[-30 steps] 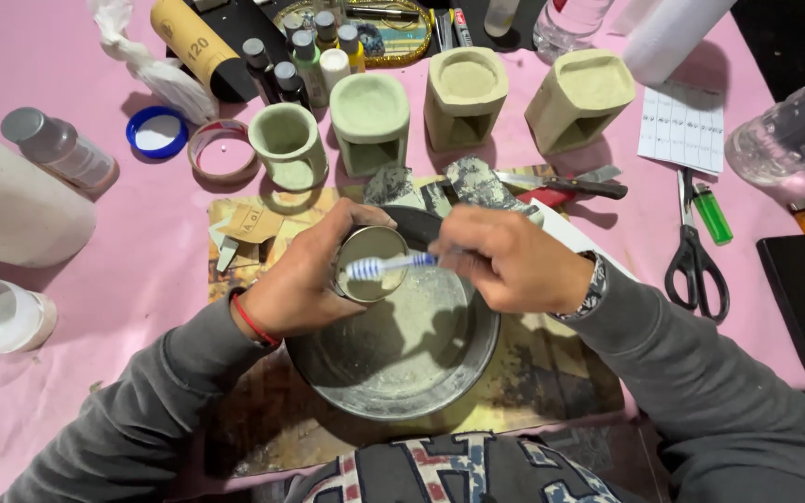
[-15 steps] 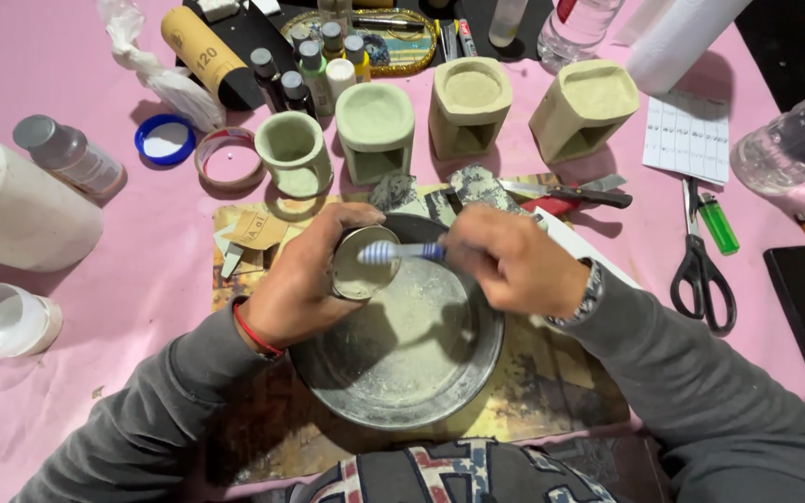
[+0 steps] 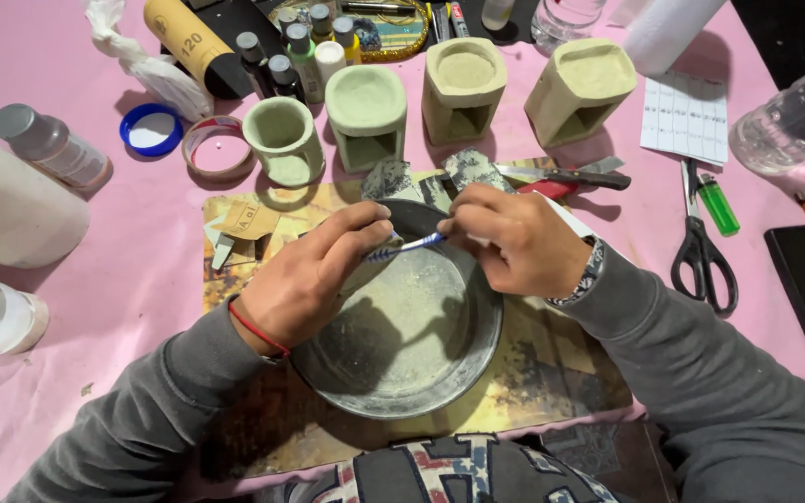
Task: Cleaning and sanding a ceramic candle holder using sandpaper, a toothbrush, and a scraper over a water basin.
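Materials and finishes noted around the metal pan (image 3: pixel 402 373).

The pan is dull grey metal, dusted inside with pale matt powder. A blue-and-white plastic toothbrush (image 3: pixel 402 248) is seen over its far rim. Behind the pan, four cast vessels (image 3: pixel 463 88) are observed in rough, matt, greenish-grey material. Beneath it, worn printed paper (image 3: pixel 552 373) is laid on a smooth pink covering (image 3: pixel 48 410). To the pan's right, the scissors (image 3: pixel 701 251) show black plastic handles and glossy steel blades.

pink table (image 3: pixel 67 373), scissors (image 3: pixel 701 256), lighter (image 3: pixel 717 203)
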